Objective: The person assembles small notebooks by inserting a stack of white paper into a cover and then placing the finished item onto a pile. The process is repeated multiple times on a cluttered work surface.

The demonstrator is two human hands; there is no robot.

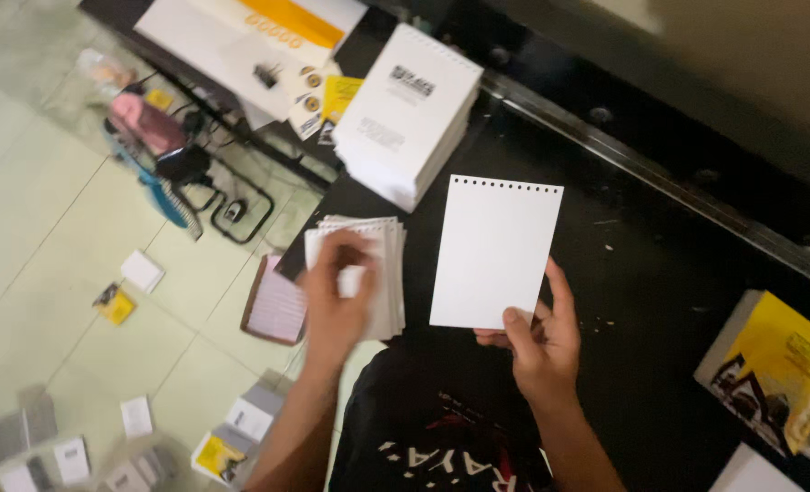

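White sheet: a blank white sheet (494, 251) with a row of small punched holes along its top edge sits at the centre of the frame, held up over the black counter (660, 301).
Right hand: the right hand (537, 342), lower centre, grips the sheet's bottom right corner, thumb on the front and fingers (494, 339) closed behind it.
Left hand: the left hand (336, 301), left of centre and slightly blurred, rests on a small stack of white sheets (382, 273); its fingers curl over the top sheet and pinch its upper edge.
Small stack: it lies on the counter's left edge, just beside the held sheet, a little fanned.
Tall stack: a thick pile of white spiral-punched pads (409, 114) with dark print on top stands on the counter in the upper centre, above both hands.
Yellow packets: glossy yellow and black packets (778, 374) lie on the counter at the right edge of the frame, well apart from the hands.
Upper left: a white and orange card (241, 36) lies on a second dark surface, with small yellow and white pieces beside it.
Floor: the pale tiled floor (50, 237) fills the left of the frame, strewn with small cards, a pink and black bundle (150, 132) with cables, and a lined notepad (275, 310) just below the counter edge.
Person: a black shirt with light and red print (441, 437) shows at the bottom centre.
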